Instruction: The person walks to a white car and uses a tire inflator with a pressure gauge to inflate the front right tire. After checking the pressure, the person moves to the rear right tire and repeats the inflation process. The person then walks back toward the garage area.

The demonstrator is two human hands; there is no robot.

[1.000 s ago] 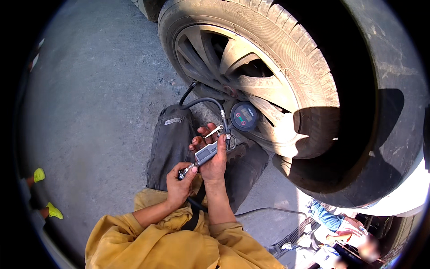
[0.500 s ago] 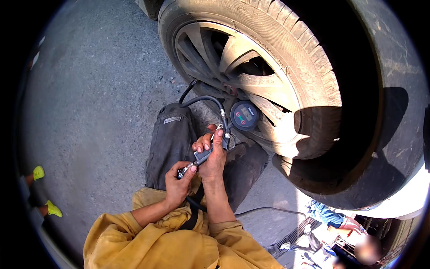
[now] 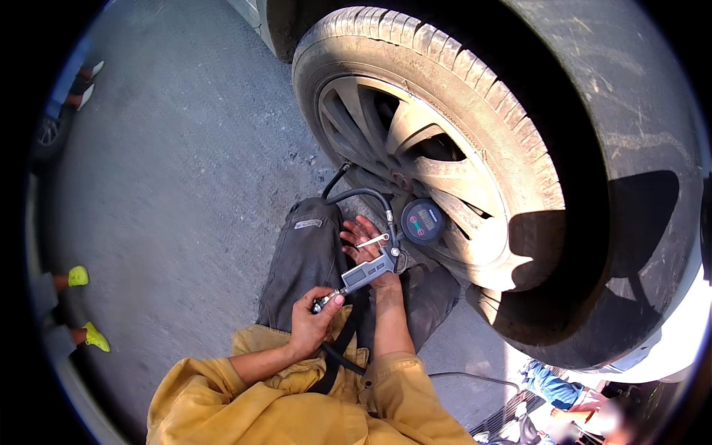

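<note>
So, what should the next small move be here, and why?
Probably the right hand should curl its fingers over the lever: it lies open beneath the inflator, palm up, with the fingers spread and not wrapped around the lever. The left hand grips the fitting at the inflator's near end, and the black hose runs to the wheel.

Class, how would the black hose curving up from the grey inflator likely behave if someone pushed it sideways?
The black hose probably bends yet springs back, because it holds a smooth arch. It likely wouldn't roll away, since a metal fitting joins it to the grey inflator.
</note>
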